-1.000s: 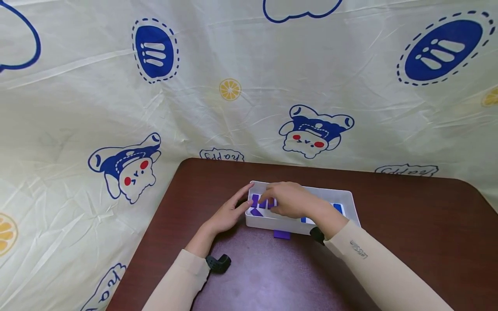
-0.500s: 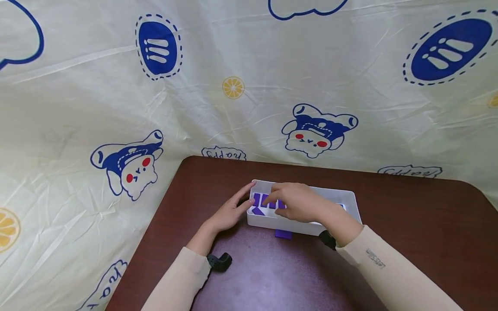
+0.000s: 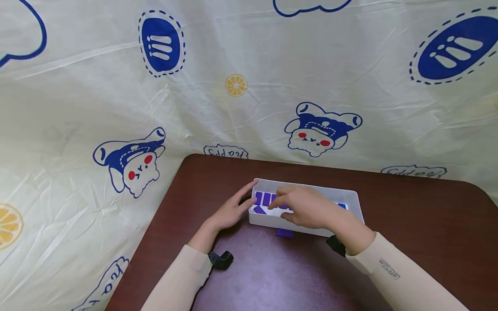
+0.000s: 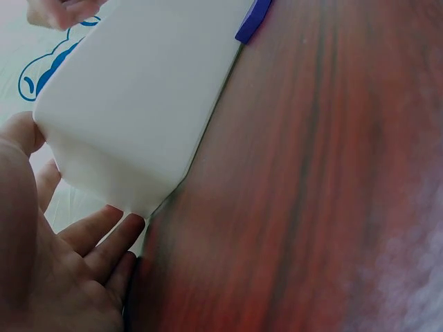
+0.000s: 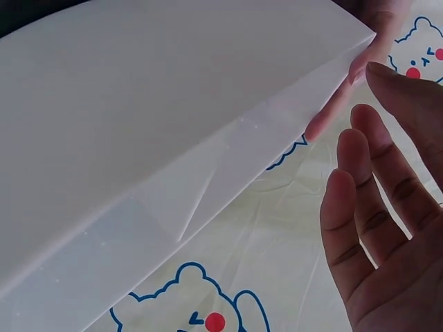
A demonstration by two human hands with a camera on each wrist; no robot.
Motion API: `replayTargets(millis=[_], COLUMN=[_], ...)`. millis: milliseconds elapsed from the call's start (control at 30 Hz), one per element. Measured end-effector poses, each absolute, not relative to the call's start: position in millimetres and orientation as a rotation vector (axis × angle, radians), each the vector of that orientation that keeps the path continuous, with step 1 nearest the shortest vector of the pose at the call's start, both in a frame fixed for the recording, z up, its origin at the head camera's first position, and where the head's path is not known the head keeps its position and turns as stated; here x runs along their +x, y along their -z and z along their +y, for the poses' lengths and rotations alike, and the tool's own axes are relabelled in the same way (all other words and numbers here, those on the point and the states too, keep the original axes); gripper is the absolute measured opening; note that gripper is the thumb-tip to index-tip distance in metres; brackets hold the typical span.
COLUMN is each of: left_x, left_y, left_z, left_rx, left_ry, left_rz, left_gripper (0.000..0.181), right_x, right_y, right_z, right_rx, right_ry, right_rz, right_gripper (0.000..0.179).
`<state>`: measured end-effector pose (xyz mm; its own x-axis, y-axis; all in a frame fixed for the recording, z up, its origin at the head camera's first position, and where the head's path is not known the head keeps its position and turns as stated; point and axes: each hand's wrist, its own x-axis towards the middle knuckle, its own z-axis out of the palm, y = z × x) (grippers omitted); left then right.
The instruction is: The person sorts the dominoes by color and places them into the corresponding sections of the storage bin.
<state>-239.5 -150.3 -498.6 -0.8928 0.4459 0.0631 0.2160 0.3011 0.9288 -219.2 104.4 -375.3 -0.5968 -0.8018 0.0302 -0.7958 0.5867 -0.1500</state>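
A long white box (image 3: 268, 220) lies across the table. Inside its left part stands a row of purple rectangular pieces (image 3: 266, 198), with a pointed purple piece (image 3: 259, 210) in front of them. My left hand (image 3: 230, 212) touches the box's left end, thumb and index finger spread along the rim; in the left wrist view its other fingers rest against the end wall (image 4: 104, 166). My right hand (image 3: 307, 206) reaches over the box, index finger pointing down near the purple pieces. The right wrist view shows nothing between its loosely bent fingers (image 5: 370, 180). It hides the box's middle.
A flat purple piece (image 3: 285, 233) sticks out at the foot of the box's front wall. A blue piece (image 3: 342, 206) shows at the box's right part. The dark brown table (image 3: 412, 216) ends at a printed white sheet (image 3: 264, 125) behind.
My right hand has shifted rightward and slightly toward me over the box, uncovering more of the purple row and covering more of the blue piece. My left hand stays at the box's end.
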Motion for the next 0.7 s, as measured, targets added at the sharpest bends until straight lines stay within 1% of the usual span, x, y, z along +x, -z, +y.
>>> replayTargets(millis=[267, 700], left_x=[-240.9, -240.9], left_y=[497.6, 498.0], left_z=[-149.3, -151.2], left_rx=[0.627, 0.594], left_ry=[-1.64, -1.642], left_rz=[2.357, 2.355], left_gripper=[0.059, 0.058], right_x=[-207.8, -188.3], right_y=[378.1, 388.8], right_z=[114.4, 119.3], right_rx=[-1.38, -1.312], right_ry=[0.212, 0.301], right_rz=[2.787, 2.752], right_gripper=[0.026, 0.03])
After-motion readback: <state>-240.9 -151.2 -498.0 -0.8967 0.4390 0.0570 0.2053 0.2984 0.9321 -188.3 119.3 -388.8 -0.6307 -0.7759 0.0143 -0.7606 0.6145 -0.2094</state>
